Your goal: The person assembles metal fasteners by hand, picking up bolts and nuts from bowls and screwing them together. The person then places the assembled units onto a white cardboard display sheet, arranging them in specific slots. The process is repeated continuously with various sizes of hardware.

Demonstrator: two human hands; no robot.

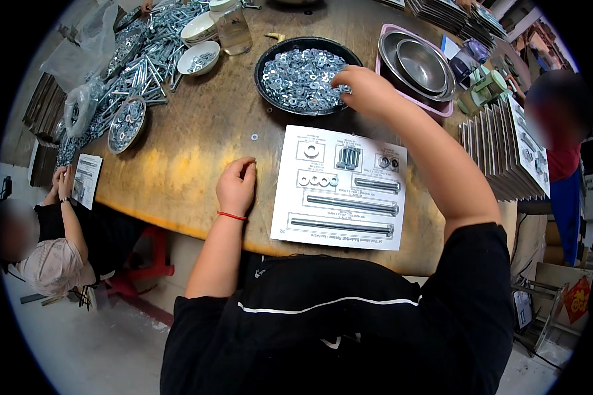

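Observation:
My right hand (366, 91) reaches over the right rim of a round black bowl (263, 99) heaped with flat metal washers (303, 79). Its fingertips are at the washers, thumb and forefinger apart. My left hand (236, 185), a red cord at the wrist, rests on the table with its fingers curled in; whatever they may hold is hidden. Between my forearms lies a white card (283, 217) showing bolts, washers and nuts in boxed outlines; I cannot tell which are printed and which are real. One loose washer (254, 137) lies just beyond my left hand.
Long bolts (145, 72) are piled at the far left, near small bowls of hardware (126, 125) and a jar (234, 33). Steel bowls (422, 66) sit in a pink tray (380, 49). Cards (501, 151) stand stacked at right. Co-workers sit at the left and stand at the right.

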